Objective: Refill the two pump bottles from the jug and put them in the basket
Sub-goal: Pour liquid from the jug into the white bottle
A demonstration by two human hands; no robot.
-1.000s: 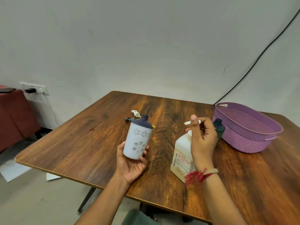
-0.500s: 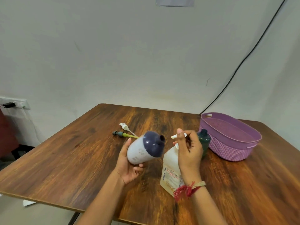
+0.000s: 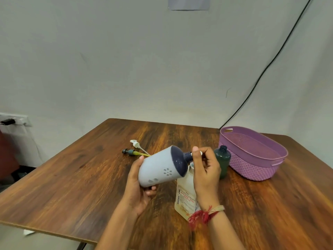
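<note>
Head view, two bottles [image 3: 158,170] [image 3: 222,160], one jug [image 3: 185,195], one basket [image 3: 252,168]

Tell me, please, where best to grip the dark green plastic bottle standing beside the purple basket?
Grip the dark green plastic bottle round its straight cylindrical body, below the shoulder, from the near side: it stands upright, its neck open, with the purple plastic basket close on its right and the white labelled jug on its left.
</note>
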